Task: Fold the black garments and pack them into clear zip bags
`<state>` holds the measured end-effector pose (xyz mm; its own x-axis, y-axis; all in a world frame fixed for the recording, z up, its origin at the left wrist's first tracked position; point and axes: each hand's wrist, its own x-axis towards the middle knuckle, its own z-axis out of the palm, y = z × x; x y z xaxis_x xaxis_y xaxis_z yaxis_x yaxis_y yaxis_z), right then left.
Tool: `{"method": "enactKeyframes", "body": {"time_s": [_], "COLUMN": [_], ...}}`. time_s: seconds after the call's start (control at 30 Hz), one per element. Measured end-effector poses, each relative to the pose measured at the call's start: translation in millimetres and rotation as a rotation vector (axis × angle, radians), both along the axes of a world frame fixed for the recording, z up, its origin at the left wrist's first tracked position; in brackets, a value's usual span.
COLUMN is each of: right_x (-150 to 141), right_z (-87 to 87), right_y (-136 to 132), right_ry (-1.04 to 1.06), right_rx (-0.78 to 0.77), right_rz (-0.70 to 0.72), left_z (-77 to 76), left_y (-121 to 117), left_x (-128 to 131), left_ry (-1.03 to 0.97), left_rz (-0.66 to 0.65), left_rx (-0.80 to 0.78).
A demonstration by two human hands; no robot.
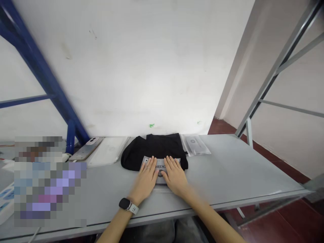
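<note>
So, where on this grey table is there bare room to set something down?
The widest bare grey tabletop lies right of the right hand and clear plastic packet. A smaller patch lies left of the left hand, before the flat white packet. The back edge is crowded around the black folded garment.

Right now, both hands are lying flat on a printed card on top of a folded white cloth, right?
Not quite: the folded cloth is black, not white, as the head view shows. The left hand and right hand do lie flat on the printed card on top of it.
</note>
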<state>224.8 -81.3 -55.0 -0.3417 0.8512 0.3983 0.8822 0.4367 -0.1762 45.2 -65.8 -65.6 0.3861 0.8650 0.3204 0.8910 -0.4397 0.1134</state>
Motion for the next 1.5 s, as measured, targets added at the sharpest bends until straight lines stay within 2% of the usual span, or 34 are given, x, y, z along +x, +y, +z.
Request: {"method": "enactKeyframes", "body": {"time_s": [0.2, 0.33, 0.47, 0.53, 0.67, 0.73, 0.83, 0.97, 1.03, 1.13, 1.23, 1.3, 1.33, 1.4, 1.5], "right_x": [-2.1, 4.3, 19.7, 29.5, 49.1, 57.0, 65.9, 78.9, 88.1, 104.7, 124.4, 138.5, 145.3, 157.6, 168.5], "right_z": [8.0, 17.6, 28.1, 33.3, 37.6, 35.0, 27.2, 17.3, 15.5, 19.0, 29.9, 39.8, 44.9, 53.6, 57.8], "right_y": [-8.8, -33.7, -63.0, -72.4, -81.7, -86.3, -95.4, -108.8, -115.4, -121.6, -111.8, -90.6, -75.5, -38.6, 21.2], "right_ry": [-0.024, -0.084, -0.107, -0.121, -0.186, -0.219, -0.297, -0.361, -0.289, 0.005, 0.374, 0.481, 0.475, 0.372, 0.161], "right_rx": [-0.064, -0.147, -0.187, -0.166, -0.192, -0.19, -0.09, 0.14, 0.173, 0.105, 0.118, 0.193, 0.22, 0.25, 0.228], "right_rz": [-0.026, -0.015, -0.008, 0.102, 0.459, 0.512, 0.473, 0.436, 0.459, 0.388, 0.148, -0.041, -0.128, -0.216, -0.352], "left_z": [9.5, 12.4, 14.5, 16.0, 19.7, 21.4, 22.8, 21.2, 19.4, 17.1, 15.7, 14.9, 14.5, 13.7, 12.4], "left_y": [-2.5, -1.8, 1.5, 2.2, 1.4, 1.0, 1.3, 2.3, 2.8, 3.6, 4.2, 4.4, 4.5, 4.9, 5.9], "left_x": [-8.2, -14.3, -18.3, -18.1, -15.9, -15.1, -14.5, -15.8, -16.9, -17.6, -17.2, -16.8, -16.8, -17.0, -18.0], "left_ry": [0.045, 0.007, -0.088, -0.127, -0.177, -0.205, -0.252, -0.325, -0.357, -0.384, -0.392, -0.388, -0.383, -0.369, -0.355], "left_rz": [0.142, 0.23, 0.28, 0.279, 0.284, 0.295, 0.306, 0.311, 0.305, 0.303, 0.304, 0.3, 0.301, 0.301, 0.302], "left_rx": [0.016, 0.04, -0.013, -0.044, -0.084, -0.094, -0.102, -0.093, -0.084, -0.083, -0.076, -0.059, -0.05, -0.039, -0.024]}}
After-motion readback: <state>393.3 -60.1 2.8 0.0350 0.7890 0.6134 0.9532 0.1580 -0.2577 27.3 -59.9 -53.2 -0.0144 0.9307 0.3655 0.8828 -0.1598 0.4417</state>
